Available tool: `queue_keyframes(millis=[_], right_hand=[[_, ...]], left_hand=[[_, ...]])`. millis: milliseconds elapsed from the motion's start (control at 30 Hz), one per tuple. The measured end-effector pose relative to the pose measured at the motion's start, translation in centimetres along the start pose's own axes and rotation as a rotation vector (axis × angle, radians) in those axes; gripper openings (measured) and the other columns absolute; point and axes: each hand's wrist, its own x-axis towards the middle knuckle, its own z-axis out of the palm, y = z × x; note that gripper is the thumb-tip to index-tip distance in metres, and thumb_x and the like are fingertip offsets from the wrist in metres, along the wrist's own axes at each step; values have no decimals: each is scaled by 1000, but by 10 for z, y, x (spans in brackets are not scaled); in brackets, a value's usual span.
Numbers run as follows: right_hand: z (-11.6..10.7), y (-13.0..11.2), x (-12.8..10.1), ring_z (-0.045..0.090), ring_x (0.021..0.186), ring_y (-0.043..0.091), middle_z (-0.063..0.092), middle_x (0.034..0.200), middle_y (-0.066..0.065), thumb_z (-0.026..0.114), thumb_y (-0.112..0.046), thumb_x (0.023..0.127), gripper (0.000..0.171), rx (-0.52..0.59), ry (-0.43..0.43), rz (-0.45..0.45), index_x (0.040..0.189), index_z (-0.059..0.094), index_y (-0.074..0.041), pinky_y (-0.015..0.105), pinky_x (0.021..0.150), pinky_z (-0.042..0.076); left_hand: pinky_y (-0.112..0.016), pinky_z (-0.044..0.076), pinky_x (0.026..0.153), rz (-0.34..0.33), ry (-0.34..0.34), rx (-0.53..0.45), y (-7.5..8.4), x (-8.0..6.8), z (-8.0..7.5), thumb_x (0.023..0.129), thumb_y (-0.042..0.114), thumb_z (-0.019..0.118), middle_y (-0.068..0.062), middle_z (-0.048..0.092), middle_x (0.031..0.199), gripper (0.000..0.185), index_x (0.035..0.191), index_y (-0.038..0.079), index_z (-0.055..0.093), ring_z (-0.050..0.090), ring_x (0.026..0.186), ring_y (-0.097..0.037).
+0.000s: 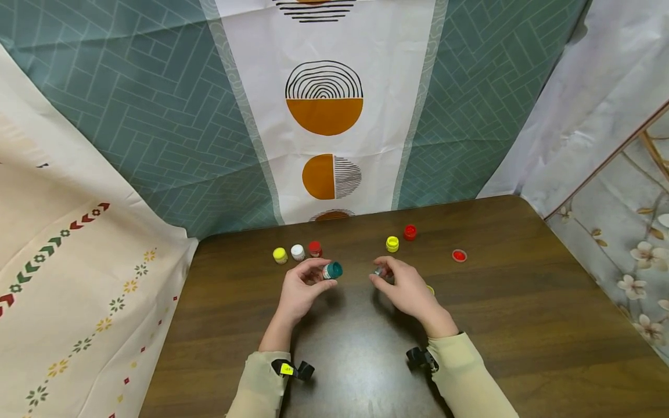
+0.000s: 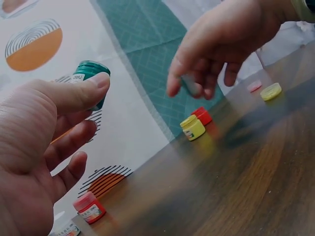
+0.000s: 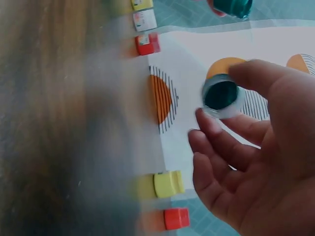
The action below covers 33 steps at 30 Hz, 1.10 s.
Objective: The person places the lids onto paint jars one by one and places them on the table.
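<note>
between the two grips, left hand (image 1: 300, 290) pinches the teal paint pot (image 1: 332, 270) by thumb and fingertip; right hand (image 1: 405, 289) pinches its lid (image 3: 221, 95). beyond, yellow pot (image 1: 392, 244) stands. advise keeping the pot upright.

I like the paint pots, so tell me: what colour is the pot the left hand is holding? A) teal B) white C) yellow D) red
A: the left hand pinches a teal pot in its fingers, while the yellow, white and red ones stand on the table.
</note>
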Motion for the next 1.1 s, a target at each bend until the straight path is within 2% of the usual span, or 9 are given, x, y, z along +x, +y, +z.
queue_keyframes(millis=[67, 200, 333, 433, 533, 700, 933, 1100], right_hand=[[0, -3, 1, 66, 97, 19, 69, 108, 1, 70, -34, 106, 38, 32, 27, -5, 133, 71, -8, 44, 89, 57], [-2, -11, 3, 67, 100, 23, 71, 110, 2, 76, -33, 102, 32, 104, 94, -24, 125, 75, -10, 47, 87, 57], [-7, -20, 3, 65, 101, 32, 71, 109, 3, 81, -28, 98, 31, 165, 137, -39, 124, 74, -14, 41, 80, 53], [-10, -25, 4, 61, 95, 32, 70, 113, 3, 80, -26, 99, 38, 190, 131, -63, 134, 71, -14, 34, 75, 49], [-11, -28, 4, 61, 98, 30, 69, 121, 1, 76, -26, 102, 42, 198, 108, -109, 142, 68, -14, 31, 74, 50], [-10, -34, 3, 60, 110, 23, 63, 129, -2, 76, -24, 102, 36, 213, 83, -161, 138, 71, -18, 31, 77, 51], [-4, -41, 3, 59, 108, 18, 65, 126, -6, 83, -19, 95, 38, 231, 113, -208, 133, 75, -19, 37, 81, 49], [1, -43, 3, 59, 112, 15, 68, 128, -8, 84, -16, 95, 39, 210, 98, -228, 133, 74, -19, 39, 83, 49]], left_hand=[[-24, 53, 74, -7, -1, -4, 0, -1, 1, 83, 1, 92, -7, 72, 101, 40, 120, 8, 79, 62, 85, -19], [-25, 53, 74, -25, -9, -8, 0, -3, 3, 84, 2, 91, -8, 71, 96, 40, 121, 8, 79, 62, 84, -19], [-25, 54, 74, -30, -19, -21, 0, -3, 6, 85, 2, 90, -11, 71, 95, 38, 121, 8, 79, 63, 84, -19], [-25, 54, 74, -27, -23, -32, 0, -2, 7, 85, 2, 90, -12, 72, 95, 38, 121, 7, 79, 63, 84, -20], [-25, 54, 74, -26, -26, -37, 0, -2, 8, 85, 1, 89, -12, 72, 95, 38, 122, 6, 78, 64, 84, -20], [-25, 54, 74, -32, -30, -32, 1, -2, 9, 86, 2, 89, -10, 73, 96, 38, 122, 5, 78, 64, 85, -20], [-26, 53, 76, -39, -35, -34, 1, -2, 12, 87, 3, 89, -9, 73, 97, 38, 123, 7, 78, 65, 86, -19], [-26, 53, 75, -32, -50, -30, 3, -2, 13, 87, 4, 88, -9, 73, 97, 37, 122, 8, 79, 63, 86, -20]])
